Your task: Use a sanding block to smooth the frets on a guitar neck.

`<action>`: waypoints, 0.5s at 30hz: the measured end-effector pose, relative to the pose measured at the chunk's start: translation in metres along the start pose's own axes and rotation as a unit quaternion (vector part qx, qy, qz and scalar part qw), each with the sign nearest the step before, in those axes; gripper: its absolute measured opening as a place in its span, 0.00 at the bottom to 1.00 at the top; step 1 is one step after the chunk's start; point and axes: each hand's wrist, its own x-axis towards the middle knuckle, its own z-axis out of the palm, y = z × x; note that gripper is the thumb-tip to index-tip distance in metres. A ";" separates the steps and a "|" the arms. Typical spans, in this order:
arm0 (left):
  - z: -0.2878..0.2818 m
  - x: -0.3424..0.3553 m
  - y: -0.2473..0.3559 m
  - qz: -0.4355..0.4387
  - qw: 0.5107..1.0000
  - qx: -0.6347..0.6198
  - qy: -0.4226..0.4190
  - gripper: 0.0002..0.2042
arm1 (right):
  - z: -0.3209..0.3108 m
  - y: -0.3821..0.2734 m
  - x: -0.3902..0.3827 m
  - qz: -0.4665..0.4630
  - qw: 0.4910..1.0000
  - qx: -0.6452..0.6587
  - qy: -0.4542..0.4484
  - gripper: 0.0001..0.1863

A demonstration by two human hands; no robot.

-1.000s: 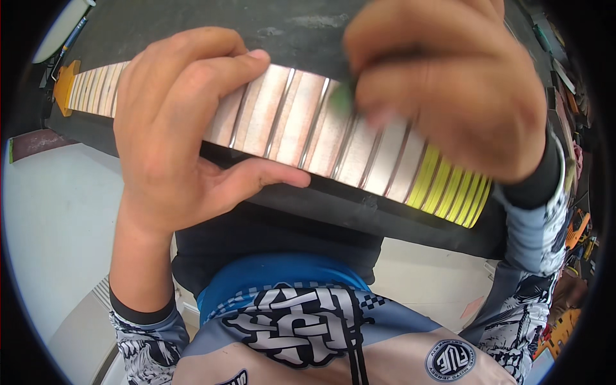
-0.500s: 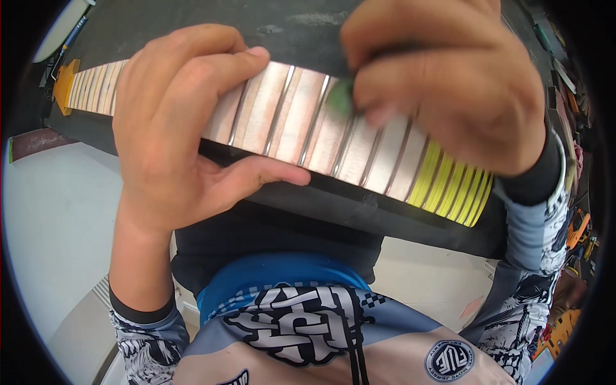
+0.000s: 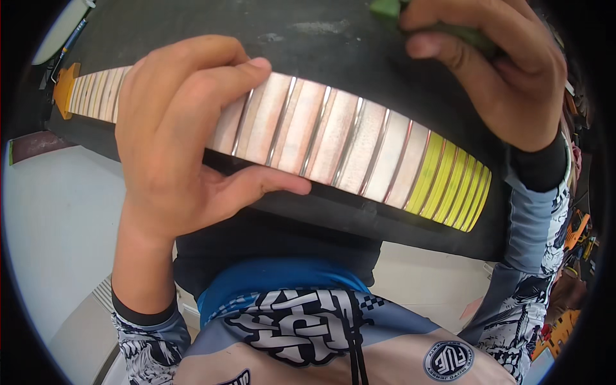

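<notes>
The right hand [image 3: 510,86] is moving clear of the pale, tapering, metal-fretted guitar neck [image 3: 332,138], pinching a matt green piece [image 3: 386,9]; the left hand [image 3: 168,131] is clasping the neck, thumb and fingertips at opposite edges.

I look down on a dark, scuffed surface [image 3: 186,19]. Pale floor [image 3: 427,279] shows on my side of the surface, and colourful clutter [image 3: 577,231] crowds beyond its right end.

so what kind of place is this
Probably a small workshop, perhaps for instrument repair: a fretted neck with yellow strips at one end lies over a dark work surface, and orange items sit among clutter at the right edge.
</notes>
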 end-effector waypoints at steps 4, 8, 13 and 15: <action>0.002 -0.001 0.002 0.001 1.000 0.000 0.004 0.43 | 0.012 0.007 -0.013 0.081 0.992 0.094 0.000 0.15; 0.000 -0.002 0.002 -0.002 1.000 -0.002 0.007 0.43 | -0.008 -0.010 0.003 0.148 0.975 0.147 -0.072 0.17; -0.001 -0.001 0.003 -0.001 1.000 -0.002 0.005 0.43 | 0.034 0.005 -0.014 0.051 0.979 0.186 0.069 0.14; -0.001 -0.002 0.002 -0.006 1.000 -0.010 0.004 0.43 | 0.029 0.011 -0.008 -0.077 0.983 0.165 0.010 0.12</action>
